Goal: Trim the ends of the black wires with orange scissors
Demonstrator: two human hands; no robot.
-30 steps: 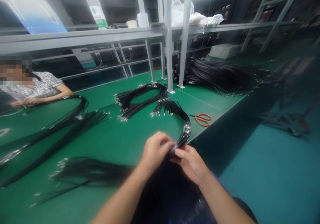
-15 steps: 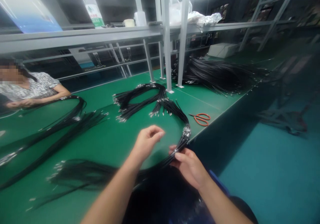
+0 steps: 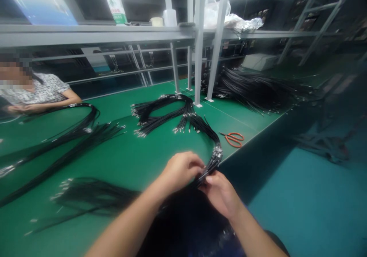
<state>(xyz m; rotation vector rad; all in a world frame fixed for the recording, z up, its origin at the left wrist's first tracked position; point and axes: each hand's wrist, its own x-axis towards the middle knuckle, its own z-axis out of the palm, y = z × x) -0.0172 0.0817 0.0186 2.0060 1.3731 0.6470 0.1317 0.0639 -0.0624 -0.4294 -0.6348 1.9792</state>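
A long bundle of black cables (image 3: 210, 134) with silvery metal ends curves along the green table's front edge. My right hand (image 3: 222, 194) grips this bundle from the near side, thumb on top. On the bundle's other side, my left hand (image 3: 185, 171) has its fingers bent in, fingertips at the cables beside my right hand. What the left fingertips pinch is hidden. The loose cable ends (image 3: 64, 186) fan out on the table to the left, passing behind my left forearm. Scissors with orange handles (image 3: 234, 139) lie right of the bundle.
Another cable bundle (image 3: 160, 113) lies looped mid-table, and a large pile of black cables (image 3: 252, 87) sits beyond the white shelf posts (image 3: 200, 58). At the left a co-worker (image 3: 43, 92) sits by more cables (image 3: 57, 150). A bottle (image 3: 114, 5) stands on the shelf above.
My left hand has moved right and down from above the table to the bundle, beside my right hand. The right hand keeps its grip on the cables.
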